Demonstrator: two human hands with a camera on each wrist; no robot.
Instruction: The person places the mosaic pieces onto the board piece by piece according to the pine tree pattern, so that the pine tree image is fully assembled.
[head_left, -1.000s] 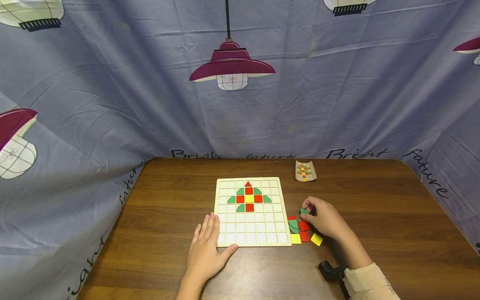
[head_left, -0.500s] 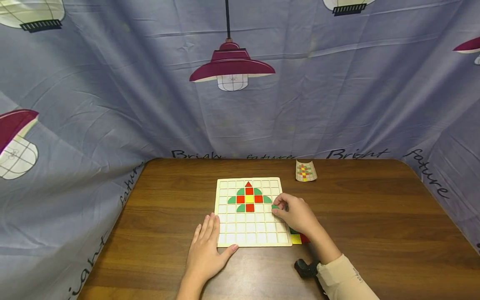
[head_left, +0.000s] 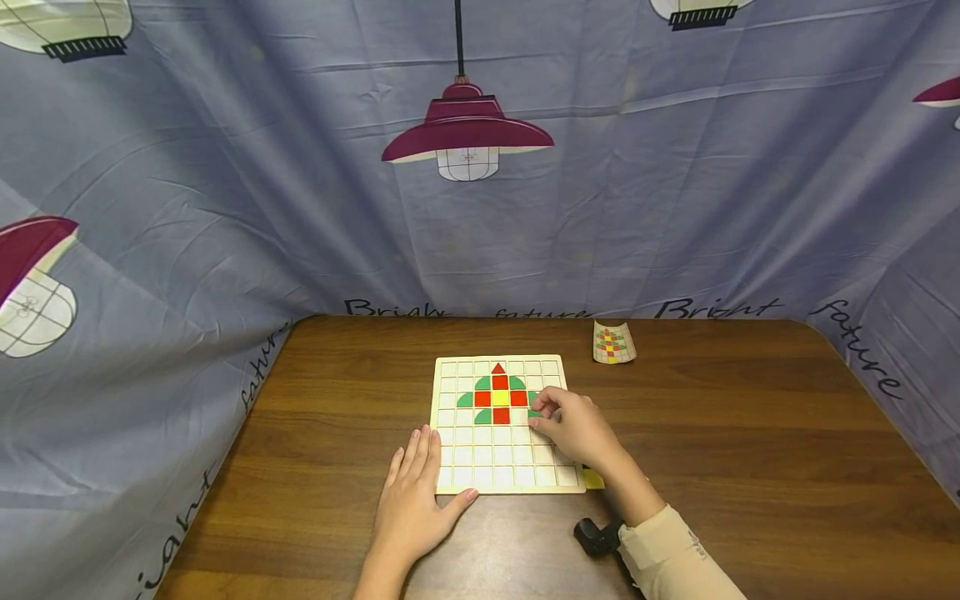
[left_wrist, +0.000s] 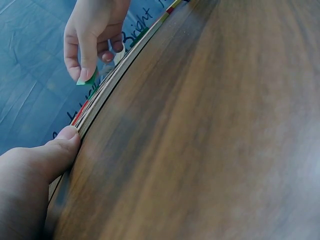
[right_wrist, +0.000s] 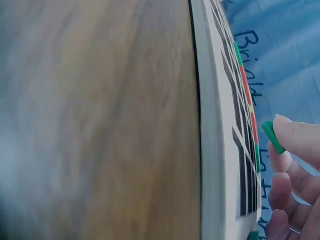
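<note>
Left hand (head_left: 412, 504) stays spread; right hand (head_left: 577, 427) carried its pinched green piece (right_wrist: 271, 135) farther left.

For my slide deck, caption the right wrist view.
A right hand pinches a green tile above a gridded board, lettered blue cloth behind.

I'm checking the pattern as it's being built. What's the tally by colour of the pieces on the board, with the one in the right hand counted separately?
Red pieces: 5
Yellow piece: 1
Green pieces on the board: 5
Held green piece: 1
Total: 12
</note>
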